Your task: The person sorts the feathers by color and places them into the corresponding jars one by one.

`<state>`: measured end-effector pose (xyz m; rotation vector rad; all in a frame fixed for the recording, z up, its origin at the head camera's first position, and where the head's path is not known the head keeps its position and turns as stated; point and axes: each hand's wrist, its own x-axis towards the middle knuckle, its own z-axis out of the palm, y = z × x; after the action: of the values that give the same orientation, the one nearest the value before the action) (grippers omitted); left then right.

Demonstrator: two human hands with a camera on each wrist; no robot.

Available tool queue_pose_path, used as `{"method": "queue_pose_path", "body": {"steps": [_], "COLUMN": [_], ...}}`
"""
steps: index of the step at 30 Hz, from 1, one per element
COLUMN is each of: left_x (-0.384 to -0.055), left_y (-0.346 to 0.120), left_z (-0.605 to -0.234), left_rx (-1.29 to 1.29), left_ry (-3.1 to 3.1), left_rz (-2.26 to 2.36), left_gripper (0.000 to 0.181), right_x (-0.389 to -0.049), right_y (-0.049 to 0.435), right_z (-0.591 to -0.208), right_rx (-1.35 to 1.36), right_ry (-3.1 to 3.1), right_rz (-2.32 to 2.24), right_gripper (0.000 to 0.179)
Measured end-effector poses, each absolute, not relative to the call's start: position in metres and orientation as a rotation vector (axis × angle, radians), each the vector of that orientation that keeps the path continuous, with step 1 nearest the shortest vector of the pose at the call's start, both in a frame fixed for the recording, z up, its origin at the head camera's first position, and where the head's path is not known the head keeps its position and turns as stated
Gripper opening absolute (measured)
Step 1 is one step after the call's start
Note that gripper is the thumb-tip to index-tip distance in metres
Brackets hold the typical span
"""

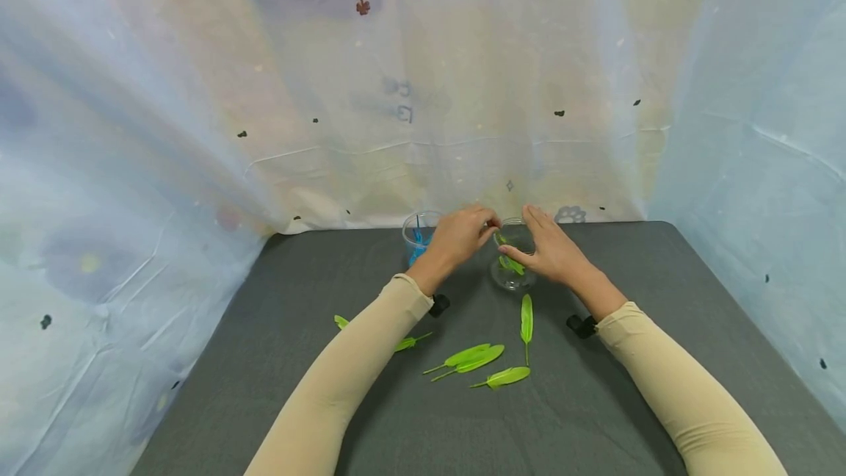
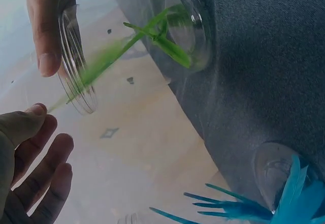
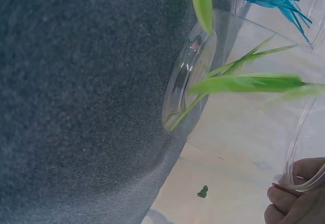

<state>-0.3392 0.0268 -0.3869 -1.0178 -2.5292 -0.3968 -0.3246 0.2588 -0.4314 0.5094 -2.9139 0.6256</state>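
My left hand [image 1: 459, 235] reaches over the rim of a clear jar [image 1: 512, 282]. Between thumb and fingertip it pinches the thin quill of a green feather [image 2: 104, 64], which slants down into the jar. From the other side, my right hand [image 1: 557, 252] grips the jar near its mouth, the thumb on the near side; its curled fingers [image 3: 284, 198] show at the rim in the right wrist view. More green feathers [image 2: 172, 51] lie crossed inside the jar, which stands upright.
Left of it, partly behind my left hand, stands a second clear jar [image 1: 406, 229] with blue feathers [image 1: 418, 250]. Several loose green feathers [image 1: 481, 358] lie on the grey table [image 1: 568, 417] nearer me, some partly under my left forearm. A patterned curtain [image 1: 463, 79] hangs behind.
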Motion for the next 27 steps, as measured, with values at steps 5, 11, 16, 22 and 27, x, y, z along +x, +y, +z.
{"method": "queue_pose_path", "body": {"steps": [5, 11, 16, 22, 27], "left_x": [-0.34, -0.338, -0.33, -0.32, -0.312], "left_y": [0.024, 0.013, 0.0, -0.017, -0.034], "left_z": [-0.389, -0.392, -0.392, -0.393, -0.391], "left_rx": [-0.977, -0.931, -0.95, -0.967, -0.978], "left_ry": [-2.564, -2.6, -2.585, -2.623, -2.689], "left_rz": [-0.429, -0.476, -0.531, -0.642, -0.731], "left_gripper": [0.018, 0.018, 0.018, 0.017, 0.015], "right_x": [-0.325, -0.325, -0.326, -0.326, -0.326], "right_y": [0.258, 0.259, 0.26, 0.26, 0.261], "right_z": [-0.432, -0.432, -0.431, -0.432, -0.432], "right_rx": [0.507, 0.498, 0.501, 0.498, 0.495], "right_ry": [-2.916, -2.931, -2.924, -2.931, -2.931], "right_rz": [0.633, 0.643, 0.645, 0.641, 0.645], "right_gripper": [0.112, 0.113, 0.112, 0.113, 0.113]}}
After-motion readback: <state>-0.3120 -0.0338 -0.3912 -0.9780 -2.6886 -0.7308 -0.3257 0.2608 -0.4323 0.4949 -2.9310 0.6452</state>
